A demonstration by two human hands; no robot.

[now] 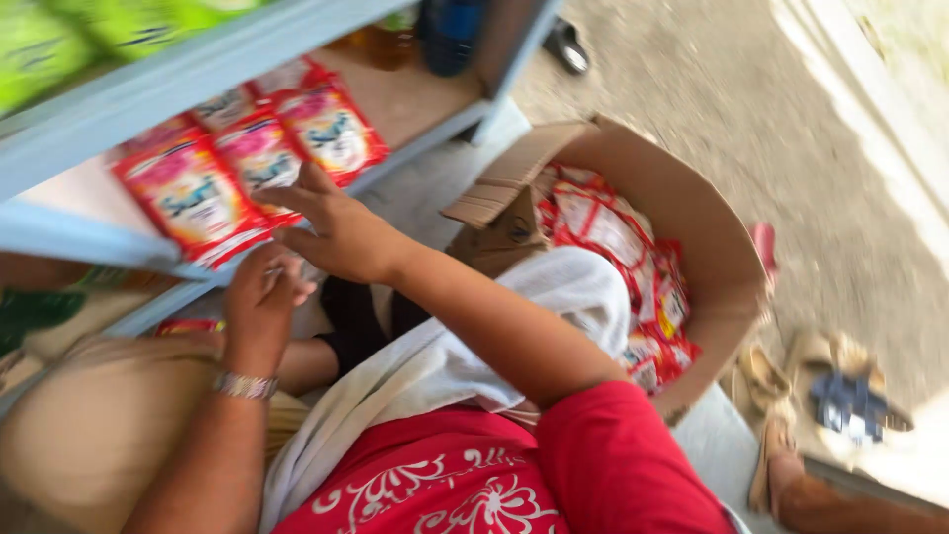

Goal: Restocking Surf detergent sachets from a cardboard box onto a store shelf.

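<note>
Head view: the right hand [336, 232] reaches across to the pale blue painted shelf [148, 84], its fingers spread fairly wide and laid flat, fingertips touching the lower edge of the middle red plastic sachet [259, 158] in a row of three standing on the shelf board. The left hand [262, 297] sits just below and beside it, fingers curled narrow at the bottom corner of the nearest red plastic sachet [193, 198], which tilts out over the shelf's front edge; whether it grips that packet or only touches it cannot be told through the blur. A silver metal bracelet [244, 386] circles the left wrist. The third red sachet [331, 129] stands further back along the board, touching its neighbour.

To the right of the arms, an open brown cardboard box [692, 218] sits on the ground, its flaps folded out, holding a loose heap of more red and white sachets [613, 237]. A white cloth [445, 366] drapes over the person's red patterned garment [514, 475] and partly covers the near side of the box. Beyond the box, on the grey concrete ground [751, 109], lie a pair of tan sandals [781, 396] and a dark blue sandal [850, 405]
</note>
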